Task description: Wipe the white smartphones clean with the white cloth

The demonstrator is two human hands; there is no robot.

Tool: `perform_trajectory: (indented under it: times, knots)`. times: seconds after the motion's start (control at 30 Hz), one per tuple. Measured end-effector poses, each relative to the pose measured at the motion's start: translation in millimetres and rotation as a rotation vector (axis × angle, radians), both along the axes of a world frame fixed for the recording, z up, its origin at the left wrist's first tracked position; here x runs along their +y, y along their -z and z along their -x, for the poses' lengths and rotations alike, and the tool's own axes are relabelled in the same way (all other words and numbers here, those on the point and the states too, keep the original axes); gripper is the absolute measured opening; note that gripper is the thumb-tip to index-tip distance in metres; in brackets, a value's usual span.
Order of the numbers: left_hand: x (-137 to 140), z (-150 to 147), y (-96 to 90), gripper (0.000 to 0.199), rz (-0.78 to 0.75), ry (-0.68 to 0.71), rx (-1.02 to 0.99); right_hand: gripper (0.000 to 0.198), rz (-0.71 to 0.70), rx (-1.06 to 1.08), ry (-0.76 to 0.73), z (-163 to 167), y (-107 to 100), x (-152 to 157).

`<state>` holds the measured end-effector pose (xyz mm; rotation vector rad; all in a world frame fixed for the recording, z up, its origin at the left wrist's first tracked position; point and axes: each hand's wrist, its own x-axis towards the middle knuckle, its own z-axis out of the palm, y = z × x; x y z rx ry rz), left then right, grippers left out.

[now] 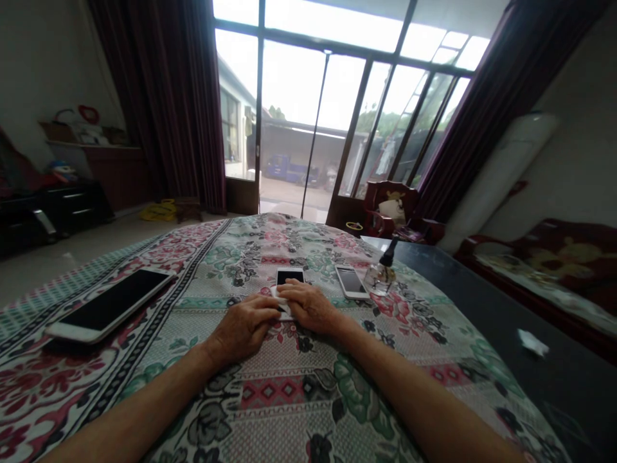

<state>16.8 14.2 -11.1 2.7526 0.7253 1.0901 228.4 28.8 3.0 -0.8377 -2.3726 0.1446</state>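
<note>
A small white smartphone (290,276) with a dark screen lies on the patterned tablecloth straight ahead. My right hand (311,306) rests over its lower part, with fingers closed on a folded white tissue (279,293) pressed to the phone. From the left, my left hand (245,323) grips the phone's lower left edge, its fingertips close to the tissue. Just right of the hands lies a second white smartphone (353,282). Beside that one stands a clear glass bottle (380,278) with a black dropper-like top. The lower half of the middle phone is mostly covered.
A large white tablet (116,302) with a dark screen lies at the left. The floral tablecloth (270,418) covers the table. On a dark surface (486,308) to the right sits a crumpled white tissue (533,343). Beyond are a wooden chair (390,206) and glass doors.
</note>
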Motion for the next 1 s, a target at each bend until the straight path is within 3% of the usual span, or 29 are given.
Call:
perform_trajectory:
  times: [0.33, 0.77, 1.0]
  knots:
    - [1.4, -0.6, 2.5, 0.029, 0.033, -0.024, 0.017, 0.03, -0.011, -0.012, 0.173, -7.7, -0.9, 10.7]
    - [-0.7, -3.4, -1.9, 0.026, 0.047, -0.031, 0.014, 0.03, 0.072, -0.086, 0.274, -0.3, -7.9, 65.6]
    - [-1.3, -4.0, -2.7, 0.025, 0.048, -0.024, 0.011, 0.034, 0.013, -0.082, 0.184, 1.7, -1.1, 55.3]
